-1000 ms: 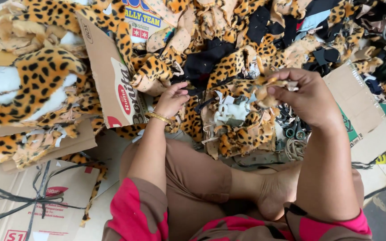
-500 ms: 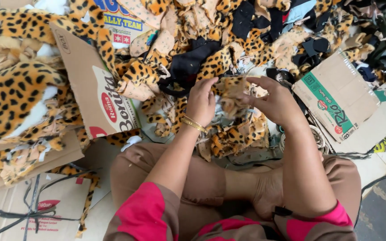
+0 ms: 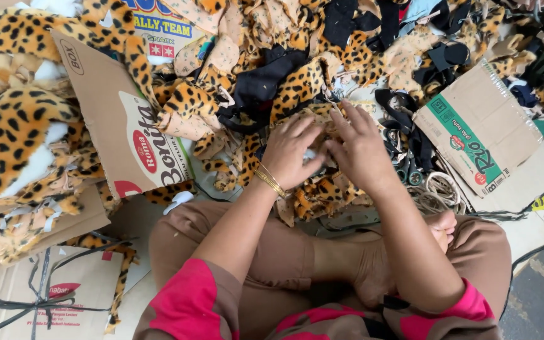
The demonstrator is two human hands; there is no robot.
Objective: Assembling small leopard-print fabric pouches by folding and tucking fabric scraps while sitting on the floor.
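Leopard-print fur scrap (image 3: 322,189), crumpled, atop fabric pile before knees

**Inspector A:** Position of the hands?

**Inspector B:** Left hand (image 3: 289,153) and right hand (image 3: 359,148) lie side by side, palms down, fingers spread on a leopard-print plush piece (image 3: 322,189) in front of the person's knees. A gold bangle (image 3: 271,181) sits on the left wrist.

**Inspector A:** Surroundings?

**Inspector B:** A heap of leopard-print fabric scraps (image 3: 190,101) mixed with black cloth pieces (image 3: 259,85). A brown cardboard sheet (image 3: 118,123) with a red oval stands tilted on the left; a flattened cardboard box with green print (image 3: 480,135) lies on the right. Coiled strapping (image 3: 439,189) rests near the right forearm.
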